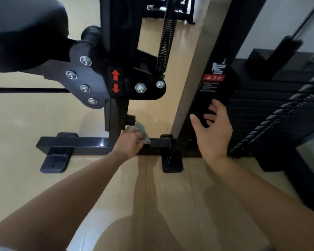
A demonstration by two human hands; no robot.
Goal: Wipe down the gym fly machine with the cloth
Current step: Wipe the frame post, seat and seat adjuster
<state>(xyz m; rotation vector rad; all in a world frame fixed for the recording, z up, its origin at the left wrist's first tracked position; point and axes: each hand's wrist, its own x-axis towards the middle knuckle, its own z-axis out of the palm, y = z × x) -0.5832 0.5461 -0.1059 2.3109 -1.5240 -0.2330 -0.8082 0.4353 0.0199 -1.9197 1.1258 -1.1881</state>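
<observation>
Head view: two bare forearms reach up from the bottom edge of the frame over a pale tiled floor [25, 120].

The left hand [130, 142], just left of centre, has its fingers curled round a bunched grey-green cloth [141, 132]. The cloth sits at the foot of the fly machine [120, 33], touching the low black base bar [71, 142] where the seat post [114, 116] meets it. The bar rests on two flat black foot plates [55, 161].

The right hand [213, 131], right of centre, is spread, thumb out to the left. Its fingers lie against the black upright [216, 98], just below a warning label [214, 77] with a red strip. It holds nothing.

Above the left hand, at centre left, a black bracket plate [87, 82] carries several silver bolts. Beside it on the post is a sticker with red up and down arrows [115, 81]. A black padded seat [24, 33] fills the upper left corner. A coil spring [166, 38] runs from the bracket toward the top centre. At the right edge, behind the upright, stands the weight stack [272, 109].
</observation>
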